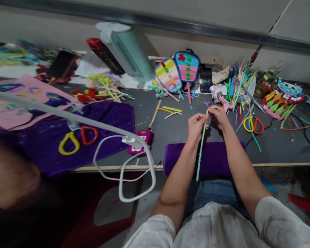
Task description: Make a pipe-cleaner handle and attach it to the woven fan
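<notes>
A long light-green fuzzy pipe cleaner (200, 151) hangs down between my forearms. My left hand (196, 124) pinches it near the top. Close beside, my right hand (218, 116) has its fingers closed at the pipe cleaner's upper end, where a paler yellow-green bit shows between the fingertips. Both hands are just above the dark grey table (175, 129), and a folded purple cloth (179, 155) lies at the table edge under my forearms. A few yellow and pale pipe cleaner pieces (170, 110) lie left of my hands.
Scissors (253, 124) with yellow and red handles lie at right, near bundled pipe cleaners (241, 84). Two fan-shaped craft pieces (187, 65) stand behind. At left are a magenta power socket (142, 141), looped white cable (152, 168), teal jug (134, 51) and a blurred person (10, 172).
</notes>
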`<state>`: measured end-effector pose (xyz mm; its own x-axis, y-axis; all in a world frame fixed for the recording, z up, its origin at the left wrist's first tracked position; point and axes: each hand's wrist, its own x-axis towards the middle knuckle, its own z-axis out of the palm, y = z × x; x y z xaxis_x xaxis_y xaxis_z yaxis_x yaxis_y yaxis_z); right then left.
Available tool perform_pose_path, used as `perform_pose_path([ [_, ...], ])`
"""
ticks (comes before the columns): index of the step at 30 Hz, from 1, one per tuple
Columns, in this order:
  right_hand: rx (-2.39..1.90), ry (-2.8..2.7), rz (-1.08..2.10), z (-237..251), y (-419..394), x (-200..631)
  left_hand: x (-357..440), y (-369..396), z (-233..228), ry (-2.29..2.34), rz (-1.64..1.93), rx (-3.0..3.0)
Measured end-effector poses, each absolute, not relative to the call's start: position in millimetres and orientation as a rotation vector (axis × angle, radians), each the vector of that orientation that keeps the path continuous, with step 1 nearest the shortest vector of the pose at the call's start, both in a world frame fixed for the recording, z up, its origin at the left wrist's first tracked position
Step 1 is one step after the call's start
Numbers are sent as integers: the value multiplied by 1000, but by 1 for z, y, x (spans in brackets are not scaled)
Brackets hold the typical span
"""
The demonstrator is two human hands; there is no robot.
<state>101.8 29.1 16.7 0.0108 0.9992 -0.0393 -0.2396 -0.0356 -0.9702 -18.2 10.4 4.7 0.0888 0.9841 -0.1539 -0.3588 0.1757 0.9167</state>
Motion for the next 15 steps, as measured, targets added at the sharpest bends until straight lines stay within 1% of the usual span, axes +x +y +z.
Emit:
perform_pose_path([
  [5, -913, -1004, 1443, 19, 27, 102, -21, 14, 7, 655, 961, 558],
  [8, -910, -992, 1426, 20, 26, 102, -19, 13, 6, 543, 900, 512],
  [11, -990, -1003, 1309, 17, 28, 102, -17, 11, 4, 681, 927, 624],
  [15, -1125, -1154, 1017, 7, 35, 102, -14, 7, 1, 1116, 1196, 1090],
])
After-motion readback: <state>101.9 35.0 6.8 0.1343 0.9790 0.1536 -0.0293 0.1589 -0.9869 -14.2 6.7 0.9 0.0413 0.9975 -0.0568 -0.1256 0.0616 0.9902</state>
